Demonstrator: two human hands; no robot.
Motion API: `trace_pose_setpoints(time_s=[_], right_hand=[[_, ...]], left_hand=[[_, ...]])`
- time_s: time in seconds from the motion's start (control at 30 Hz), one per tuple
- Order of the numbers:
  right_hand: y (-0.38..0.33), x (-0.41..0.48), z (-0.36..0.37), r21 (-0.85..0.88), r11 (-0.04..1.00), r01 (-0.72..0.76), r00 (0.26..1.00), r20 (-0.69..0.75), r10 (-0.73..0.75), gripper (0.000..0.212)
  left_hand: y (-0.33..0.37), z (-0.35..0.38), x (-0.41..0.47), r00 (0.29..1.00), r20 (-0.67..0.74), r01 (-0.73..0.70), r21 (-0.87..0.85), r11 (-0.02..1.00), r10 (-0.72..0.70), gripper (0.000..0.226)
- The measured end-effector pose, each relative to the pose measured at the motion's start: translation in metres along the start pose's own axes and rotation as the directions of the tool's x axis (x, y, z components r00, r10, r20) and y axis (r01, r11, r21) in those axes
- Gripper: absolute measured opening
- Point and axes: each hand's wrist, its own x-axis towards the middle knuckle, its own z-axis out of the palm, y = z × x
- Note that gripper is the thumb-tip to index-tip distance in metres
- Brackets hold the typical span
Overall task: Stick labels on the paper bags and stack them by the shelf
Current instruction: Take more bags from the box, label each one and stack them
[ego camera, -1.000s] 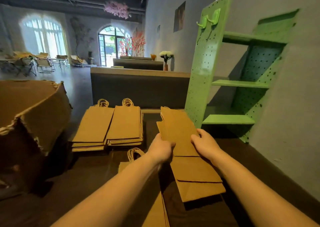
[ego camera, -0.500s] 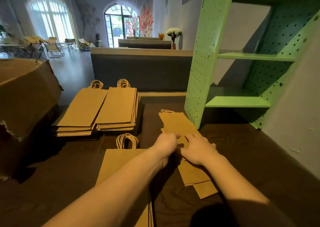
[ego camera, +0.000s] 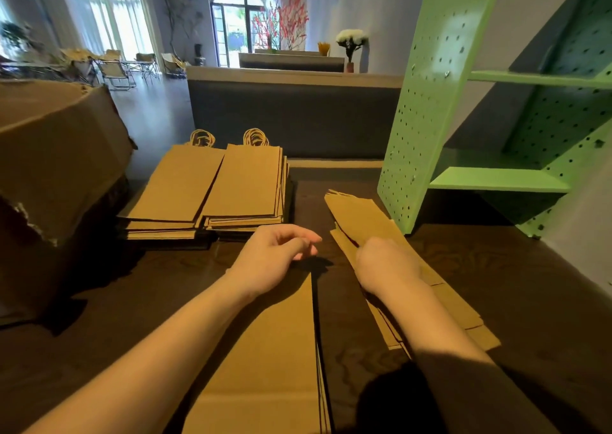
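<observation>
At the near edge of the worktop [ego camera: 530,284], about its middle, lies a flat pile of bags, the near pile [ego camera: 265,350], handles hidden under the left forearm. The left grip [ego camera: 275,258] hovers over that pile's far end, fingers loosely curled and apart, holding nothing; it looks free to lift off the next bag.

Just right of it, the right grip [ego camera: 384,264] rests knuckles-up on the slanted pile [ego camera: 364,221], which runs from mid-worktop up to the foot of the shelf [ego camera: 427,119]. Its fingertips are tucked out of sight at the pile's left edge, so whether it pinches the paper or only presses it I cannot tell. The likely aim is to square the fanned bags, whose near ends are staggered. I see no label on any bag.

A strip of bare worktop separates the two piles, and more lies open to the right, along the wall. The shelf's pegboard side stands just beside the slanted pile's far end, so there is little room to push that way.

Farther left, two stacks [ego camera: 215,185] lie side by side, handles pointing away, near the far edge. A torn box [ego camera: 56,155] fills the left side.
</observation>
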Motion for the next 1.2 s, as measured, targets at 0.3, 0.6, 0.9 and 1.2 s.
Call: trace_pose_setpoints(time_s=[0.3, 0.6, 0.9, 1.2], right_hand=[[-0.027, -0.074, -0.077, 0.037, 0.982, 0.184, 0.896, -0.417, -0.153, 0.025], [-0.041, -0.104, -0.08, 0.832, 0.49, 0.261, 0.957, -0.158, -0.242, 0.011], [-0.054, -0.1, -0.034, 0.933, 0.36, 0.017, 0.971, 0.071, -0.228, 0.018], [-0.018, -0.109, -0.014, 0.901, 0.418, -0.12, 0.972, 0.191, -0.133, 0.018]], left_hand=[[0.003, -0.008, 0.004, 0.991, -0.134, -0.042, -0.248, 0.968, 0.009, 0.019], [0.022, -0.062, -0.023, 0.947, -0.078, 0.175, -0.688, 0.704, -0.312, 0.035], [-0.008, -0.08, -0.055, 0.966, -0.08, 0.188, -0.437, 0.88, -0.246, 0.022], [0.002, -0.078, -0.072, 0.96, 0.152, 0.259, -0.163, 0.952, -0.235, 0.028]])
